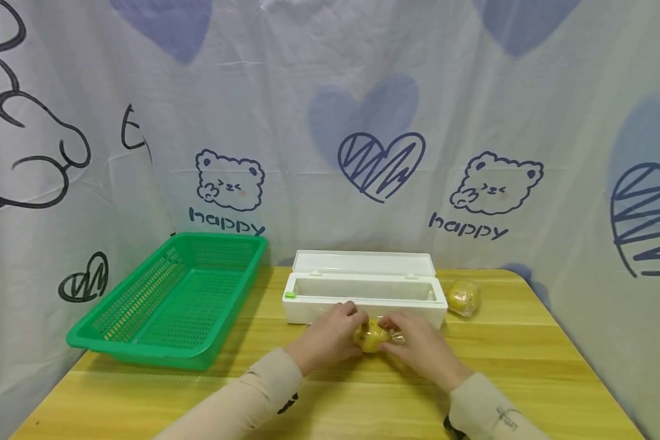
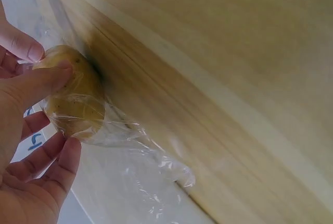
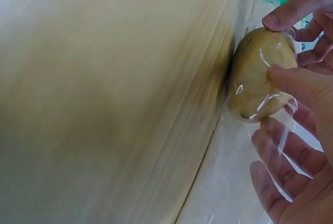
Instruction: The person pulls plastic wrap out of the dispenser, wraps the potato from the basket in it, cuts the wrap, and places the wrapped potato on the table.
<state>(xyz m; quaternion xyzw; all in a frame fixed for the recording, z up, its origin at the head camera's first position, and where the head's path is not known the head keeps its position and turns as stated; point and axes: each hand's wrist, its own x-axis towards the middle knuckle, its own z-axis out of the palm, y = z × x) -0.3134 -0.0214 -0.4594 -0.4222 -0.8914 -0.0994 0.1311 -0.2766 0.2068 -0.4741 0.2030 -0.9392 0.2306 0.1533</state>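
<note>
A yellow potato (image 1: 370, 337) in clear cling film lies between both hands, in front of a white box. My left hand (image 1: 332, 335) grips one end of it. In the left wrist view, the thumb presses the potato (image 2: 78, 101) and fingertips sit at its side. My right hand (image 1: 425, 351) holds the other end. In the right wrist view, its thumb rests on the potato (image 3: 257, 86), with fingers behind and below, partly seen through film. Loose cling film (image 2: 135, 182) trails from the potato over the white surface.
The long white box (image 1: 302, 313), its lid (image 1: 363, 264) raised, stands behind the hands. A second film-wrapped yellow potato (image 1: 464, 297) lies right of it. At left is a green plastic basket (image 1: 198, 352). A printed curtain (image 1: 308, 214) hangs behind the wooden table (image 1: 506, 342).
</note>
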